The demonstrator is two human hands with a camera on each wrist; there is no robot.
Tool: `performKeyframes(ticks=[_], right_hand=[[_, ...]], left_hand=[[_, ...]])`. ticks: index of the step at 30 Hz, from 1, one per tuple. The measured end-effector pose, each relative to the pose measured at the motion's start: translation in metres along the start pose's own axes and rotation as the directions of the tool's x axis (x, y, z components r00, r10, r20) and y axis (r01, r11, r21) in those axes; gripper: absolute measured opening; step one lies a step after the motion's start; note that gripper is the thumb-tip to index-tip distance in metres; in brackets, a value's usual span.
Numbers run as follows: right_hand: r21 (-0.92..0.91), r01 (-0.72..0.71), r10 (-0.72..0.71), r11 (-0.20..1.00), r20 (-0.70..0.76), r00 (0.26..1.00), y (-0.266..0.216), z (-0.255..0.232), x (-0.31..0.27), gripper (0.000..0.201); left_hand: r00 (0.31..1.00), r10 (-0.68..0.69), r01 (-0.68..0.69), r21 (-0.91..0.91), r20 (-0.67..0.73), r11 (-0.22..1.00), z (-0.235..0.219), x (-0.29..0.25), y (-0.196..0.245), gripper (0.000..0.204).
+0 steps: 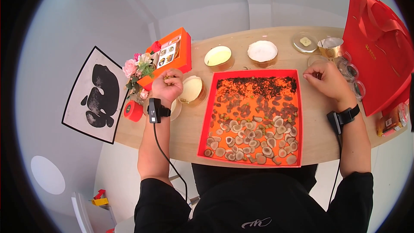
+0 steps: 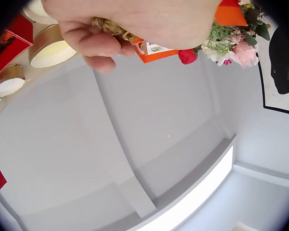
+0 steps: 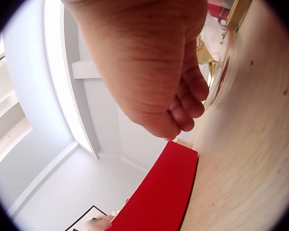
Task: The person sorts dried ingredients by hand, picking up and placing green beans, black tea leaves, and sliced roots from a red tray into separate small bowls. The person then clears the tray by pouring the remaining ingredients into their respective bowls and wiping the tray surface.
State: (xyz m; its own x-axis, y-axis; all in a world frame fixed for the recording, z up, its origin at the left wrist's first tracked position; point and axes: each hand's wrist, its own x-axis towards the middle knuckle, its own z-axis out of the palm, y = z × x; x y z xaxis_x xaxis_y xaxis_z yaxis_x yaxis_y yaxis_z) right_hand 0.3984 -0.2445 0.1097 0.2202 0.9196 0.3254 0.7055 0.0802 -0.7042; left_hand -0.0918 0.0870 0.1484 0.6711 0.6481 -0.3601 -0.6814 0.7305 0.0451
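Note:
My left hand (image 1: 168, 85) is raised palm up left of the red tray (image 1: 208, 116), fingers curled round small yellowish dried pieces (image 2: 111, 28) that show between palm and fingers in the left wrist view. Just off the tray's upper right corner, my right hand (image 1: 326, 80) has its fingers curled; no held thing can be made out there. Inside the tray lie dark shredded strands (image 1: 258, 87) along the far side, dark reddish flat pieces (image 1: 241, 110) across the middle, and pale round slices (image 1: 250, 140) nearer my body, with small greenish bits among them.
Behind the tray stand bowls of yellow powder (image 1: 218, 55) and white powder (image 1: 262, 51); a cream-filled bowl (image 1: 192, 89) is beside my left hand. Flowers (image 1: 137, 67) and an orange box (image 1: 184, 51) stand left. Right are glass jars (image 1: 350, 71), a gold pouch (image 1: 330, 48) and a red bag (image 1: 371, 56).

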Motion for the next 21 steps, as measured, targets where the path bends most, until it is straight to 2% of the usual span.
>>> performKeyframes(ticks=[4, 8, 10, 11, 12, 13, 14, 15, 16, 17, 18, 20, 21], right_hand=[[-0.021, 0.031, -0.031, 0.999, -0.002, 1.0, 0.002, 0.0, 0.0, 0.013], [-0.027, 0.038, -0.038, 0.999, 0.003, 0.999, 0.002, 0.0, 0.0, 0.014], [-0.033, 0.033, -0.033, 0.999, 0.003, 0.999, 0.002, -0.001, 0.0, 0.014], [-0.039, 0.029, -0.029, 0.999, 0.006, 1.0, 0.002, 0.0, 0.0, 0.014], [-0.038, 0.03, -0.03, 0.999, 0.007, 1.0, 0.002, 0.001, 0.0, 0.014], [-0.033, 0.027, -0.027, 0.999, 0.01, 1.0, 0.003, 0.001, 0.001, 0.014], [-0.028, 0.023, -0.023, 0.999, 0.011, 1.0, 0.004, 0.0, 0.001, 0.014], [-0.027, 0.023, -0.022, 0.999, 0.009, 1.0, 0.002, -0.001, 0.0, 0.014], [-0.039, 0.017, -0.017, 0.999, 0.007, 1.0, -0.002, -0.002, 0.0, 0.015], [-0.05, 0.012, -0.012, 0.999, 0.005, 1.0, -0.004, -0.001, -0.001, 0.015], [-0.047, 0.012, -0.012, 0.999, 0.006, 1.0, -0.002, 0.0, -0.001, 0.015], [-0.048, 0.048, -0.047, 0.998, 0.013, 0.999, 0.001, 0.0, 0.001, 0.015], [-0.048, 0.051, -0.051, 0.998, 0.015, 0.999, 0.001, 0.001, 0.002, 0.015]], left_hand=[[0.992, -0.044, 0.045, 0.008, -0.117, 0.999, 0.004, -0.006, -0.005, 0.026], [0.991, -0.093, 0.101, 0.081, -0.092, 0.992, -0.002, -0.009, 0.005, 0.024], [0.996, -0.091, 0.094, 0.268, -0.025, 0.959, -0.014, -0.008, 0.019, 0.022], [0.996, -0.089, 0.093, 0.268, -0.027, 0.959, -0.015, -0.01, 0.023, 0.022], [0.995, -0.08, 0.102, 0.494, -0.065, 0.864, -0.016, -0.012, 0.028, 0.024], [0.993, -0.064, 0.114, 0.689, -0.098, 0.716, -0.017, -0.012, 0.031, 0.026], [0.993, -0.064, 0.113, 0.691, -0.097, 0.714, -0.014, -0.016, 0.024, 0.026], [0.989, 0.121, 0.016, 0.872, -0.087, 0.489, -0.01, -0.027, 0.009, 0.028], [0.956, 0.294, -0.04, 0.977, -0.024, 0.21, -0.008, -0.037, -0.002, 0.029], [0.974, 0.223, -0.026, 0.96, -0.038, 0.279, -0.008, -0.044, -0.002, 0.031], [0.974, 0.224, -0.025, 0.96, -0.04, 0.278, -0.009, -0.047, 0.005, 0.031], [0.995, -0.057, 0.097, 0.824, -0.078, 0.558, -0.011, -0.054, 0.015, 0.031], [0.996, -0.054, 0.094, 0.823, -0.076, 0.56, -0.011, -0.056, 0.015, 0.031]])
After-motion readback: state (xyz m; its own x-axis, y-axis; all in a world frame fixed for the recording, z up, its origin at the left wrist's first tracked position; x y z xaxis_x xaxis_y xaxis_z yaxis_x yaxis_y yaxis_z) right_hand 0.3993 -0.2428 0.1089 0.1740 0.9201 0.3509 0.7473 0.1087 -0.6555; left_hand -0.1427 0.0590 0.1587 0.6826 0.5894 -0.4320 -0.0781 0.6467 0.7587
